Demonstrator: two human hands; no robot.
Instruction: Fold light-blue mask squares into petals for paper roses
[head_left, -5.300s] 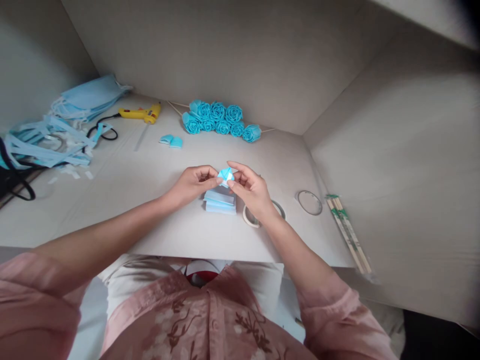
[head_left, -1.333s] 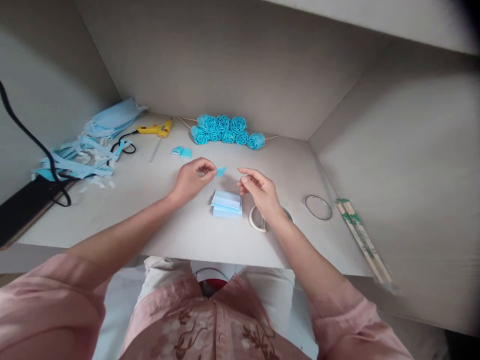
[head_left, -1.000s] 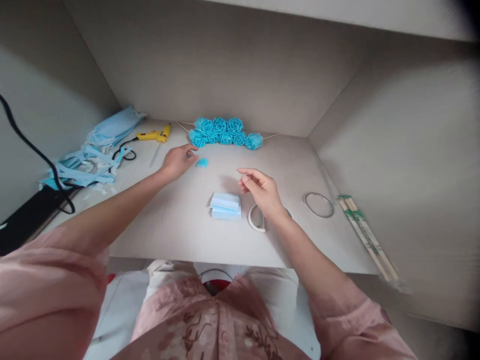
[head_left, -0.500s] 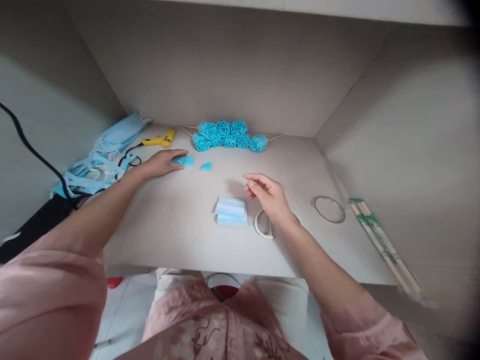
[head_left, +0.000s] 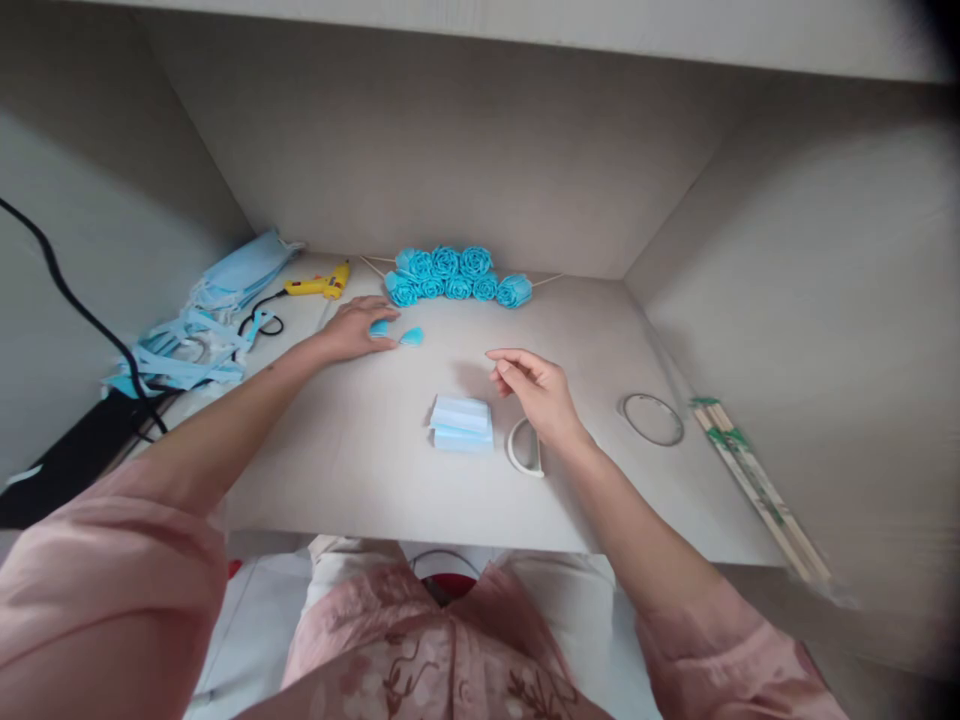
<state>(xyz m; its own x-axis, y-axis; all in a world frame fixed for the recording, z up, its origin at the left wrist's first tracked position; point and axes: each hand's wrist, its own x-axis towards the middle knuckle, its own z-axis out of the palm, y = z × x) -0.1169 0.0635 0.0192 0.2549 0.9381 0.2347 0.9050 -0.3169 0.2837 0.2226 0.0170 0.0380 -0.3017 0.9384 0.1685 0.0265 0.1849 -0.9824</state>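
My left hand (head_left: 361,330) rests low over the table, its thumb and fingers apart and curved around a blue petal-shaped piece (head_left: 379,328); part of that piece is hidden by the hand. Just right of the fingertips lies another blue petal piece (head_left: 412,337). My right hand (head_left: 529,385) hovers above the middle of the table, fingers curled and thumb close against them, with nothing visible in it. Below it sit a folded stack of pale blue mask fabric (head_left: 461,424) and a roll of white tape (head_left: 525,447), partly covered by my right wrist.
Several blue fabric roses (head_left: 459,275) on sticks line the back. A yellow glue gun (head_left: 319,283), masks (head_left: 244,268) and blue and white scraps (head_left: 184,350) lie left, near a black cable (head_left: 67,295). At right are a metal ring (head_left: 652,419) and packaged wooden sticks (head_left: 757,490).
My left hand has slid to the right over the petal pieces, so its fingertips are now near the separate petal. The right hand has stayed almost still.
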